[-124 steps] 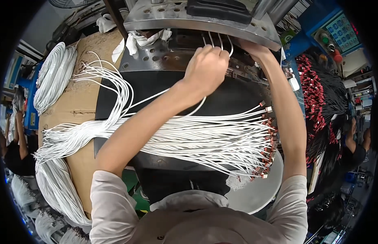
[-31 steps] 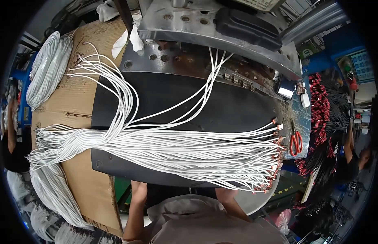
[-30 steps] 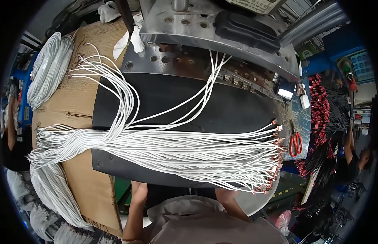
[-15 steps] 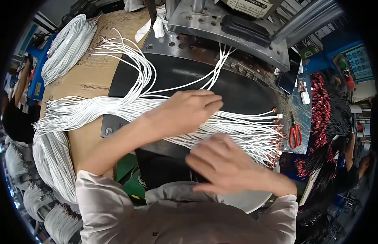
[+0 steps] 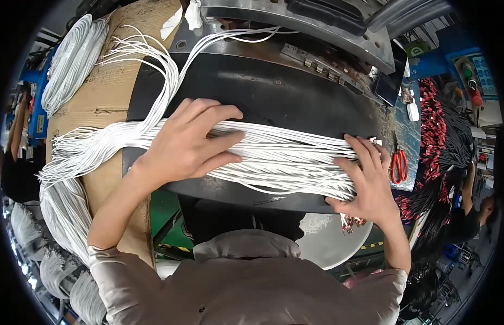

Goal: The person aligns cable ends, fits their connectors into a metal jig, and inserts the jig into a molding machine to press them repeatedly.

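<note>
A wide bundle of white cables [image 5: 284,157] lies across a black work surface [image 5: 246,81]. My left hand [image 5: 189,141] rests on the bundle's left part, its fingers spread and pointing right. Toward the right end, my right hand [image 5: 368,181] clasps across the cables, thumb at the near edge and curved fingers toward the far edge. Small red-brown and white connectors [image 5: 352,221] poke out beneath this hand; most of the others are hidden by it. A few separate white strands [image 5: 208,40] loop up toward the machine at the back.
A heavy metal machine [image 5: 328,27] stands at the back. Red-handled scissors [image 5: 399,165] lie right of my right hand. Coiled white cable [image 5: 76,65] sits on cardboard [image 5: 108,103] at far left. Black cables with red ends [image 5: 433,130] hang at right. A round pale stool seat [image 5: 333,244] is below.
My left hand has moved left and spread out on the cables. My right hand has moved right onto the connector end. The loose strands at the back have shifted left, and the bundle is narrower there.
</note>
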Demonstrator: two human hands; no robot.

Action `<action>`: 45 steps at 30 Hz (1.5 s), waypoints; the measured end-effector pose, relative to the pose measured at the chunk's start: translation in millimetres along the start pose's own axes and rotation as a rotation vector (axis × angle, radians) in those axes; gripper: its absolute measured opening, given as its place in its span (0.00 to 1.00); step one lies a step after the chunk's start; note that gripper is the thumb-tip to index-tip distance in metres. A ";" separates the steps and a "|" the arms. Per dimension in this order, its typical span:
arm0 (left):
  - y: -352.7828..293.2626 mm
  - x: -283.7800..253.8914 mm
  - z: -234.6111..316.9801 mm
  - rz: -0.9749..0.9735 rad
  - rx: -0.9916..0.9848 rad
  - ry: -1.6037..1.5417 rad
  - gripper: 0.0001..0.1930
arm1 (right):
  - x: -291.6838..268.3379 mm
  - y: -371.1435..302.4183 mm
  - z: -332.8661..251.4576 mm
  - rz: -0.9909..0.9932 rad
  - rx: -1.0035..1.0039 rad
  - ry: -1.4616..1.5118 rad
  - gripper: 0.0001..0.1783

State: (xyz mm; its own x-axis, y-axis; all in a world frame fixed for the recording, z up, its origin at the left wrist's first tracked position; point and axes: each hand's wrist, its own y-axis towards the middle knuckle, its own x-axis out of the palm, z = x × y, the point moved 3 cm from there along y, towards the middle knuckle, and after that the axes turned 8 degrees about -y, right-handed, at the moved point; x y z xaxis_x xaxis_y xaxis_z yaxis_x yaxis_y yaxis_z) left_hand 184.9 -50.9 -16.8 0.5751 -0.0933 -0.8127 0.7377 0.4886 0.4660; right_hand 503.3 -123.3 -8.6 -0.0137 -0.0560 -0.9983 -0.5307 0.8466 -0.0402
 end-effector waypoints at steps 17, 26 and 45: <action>19.5 -30.9 -17.8 0.362 -0.383 -0.320 0.10 | -27.6 112.5 -10.7 -0.197 -0.146 0.824 0.16; 37.1 -8.4 -37.6 -0.189 -0.643 -0.603 0.15 | -58.6 51.9 110.0 -0.389 0.320 0.947 0.15; 101.8 97.9 8.4 -0.186 -0.818 -1.551 0.12 | 9.4 107.1 89.1 0.017 0.175 0.545 0.27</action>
State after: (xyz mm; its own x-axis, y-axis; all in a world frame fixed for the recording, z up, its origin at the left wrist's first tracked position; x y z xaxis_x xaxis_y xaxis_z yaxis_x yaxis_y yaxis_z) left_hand 319.3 -17.5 -46.0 0.6455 -0.6188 0.4477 0.7560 0.6008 -0.2596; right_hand 521.9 14.0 -26.0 -0.4806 -0.2673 -0.8352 -0.3792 0.9221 -0.0769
